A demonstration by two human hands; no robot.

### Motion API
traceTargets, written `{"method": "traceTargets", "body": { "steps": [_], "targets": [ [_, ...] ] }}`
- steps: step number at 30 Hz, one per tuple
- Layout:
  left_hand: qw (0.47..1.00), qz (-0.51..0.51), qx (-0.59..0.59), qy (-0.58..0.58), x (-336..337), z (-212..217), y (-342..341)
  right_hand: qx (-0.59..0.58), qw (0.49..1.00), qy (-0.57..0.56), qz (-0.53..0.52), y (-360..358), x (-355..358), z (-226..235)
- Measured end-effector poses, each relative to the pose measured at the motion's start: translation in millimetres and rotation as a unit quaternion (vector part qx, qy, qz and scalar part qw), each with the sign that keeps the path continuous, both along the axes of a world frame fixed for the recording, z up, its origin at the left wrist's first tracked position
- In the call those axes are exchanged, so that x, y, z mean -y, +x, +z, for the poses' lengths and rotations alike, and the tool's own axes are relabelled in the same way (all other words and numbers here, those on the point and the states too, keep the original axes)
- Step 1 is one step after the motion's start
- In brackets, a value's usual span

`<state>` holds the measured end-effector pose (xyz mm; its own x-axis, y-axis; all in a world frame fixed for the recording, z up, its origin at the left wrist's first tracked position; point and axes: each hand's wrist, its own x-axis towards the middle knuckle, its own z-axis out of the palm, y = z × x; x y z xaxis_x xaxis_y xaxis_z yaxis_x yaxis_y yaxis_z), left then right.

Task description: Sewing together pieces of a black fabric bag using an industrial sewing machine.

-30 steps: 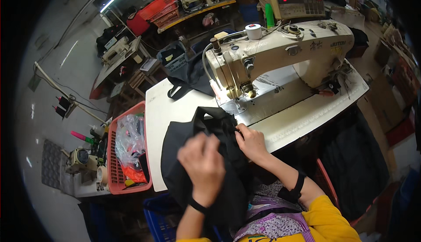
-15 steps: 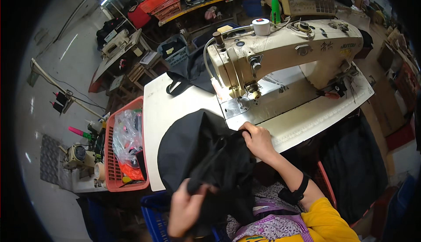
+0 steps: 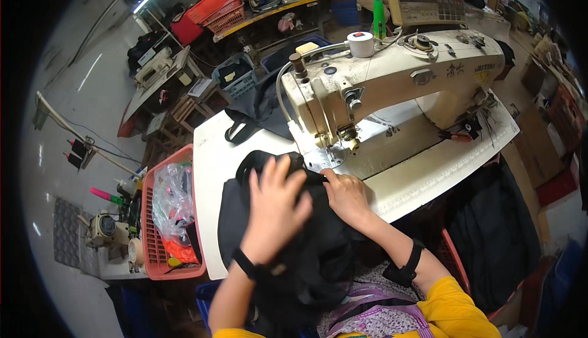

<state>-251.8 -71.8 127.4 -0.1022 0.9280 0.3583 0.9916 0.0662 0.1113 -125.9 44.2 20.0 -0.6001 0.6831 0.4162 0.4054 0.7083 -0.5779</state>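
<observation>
A bundle of black fabric (image 3: 306,249) lies on the white sewing table (image 3: 211,154) in front of me and hangs over its near edge. My left hand (image 3: 275,206) hovers over the fabric's top with fingers spread, blurred by motion. My right hand (image 3: 346,194) presses on the fabric's right side, just in front of the needle plate of the cream industrial sewing machine (image 3: 392,84). Whether its fingers pinch the cloth is hidden. A black strap loop (image 3: 236,131) lies on the table behind the fabric.
A red plastic basket (image 3: 168,215) with plastic bags and scraps stands left of the table. A control panel (image 3: 429,2) and a white thread spool (image 3: 360,44) sit above the machine. Other sewing tables and red crates stand at the back. Dark cloth hangs at the right.
My left hand came up from the near edge onto the top of the black fabric. The fabric bundle shifted toward the needle. My right hand stayed on it.
</observation>
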Motion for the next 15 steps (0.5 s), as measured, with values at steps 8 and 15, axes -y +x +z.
{"method": "traceTargets", "body": {
  "steps": [8,15],
  "targets": [
    [0.968,0.034,0.170,-0.179,58.2,-34.0,-13.8,-0.041,0.996,-0.038,0.072,3.4,-1.7,14.4],
    [0.986,0.028,0.165,0.007,64.5,26.3,-37.9,-0.113,0.990,-0.019,0.079,2.9,-16.9,-4.8]
  ]
}}
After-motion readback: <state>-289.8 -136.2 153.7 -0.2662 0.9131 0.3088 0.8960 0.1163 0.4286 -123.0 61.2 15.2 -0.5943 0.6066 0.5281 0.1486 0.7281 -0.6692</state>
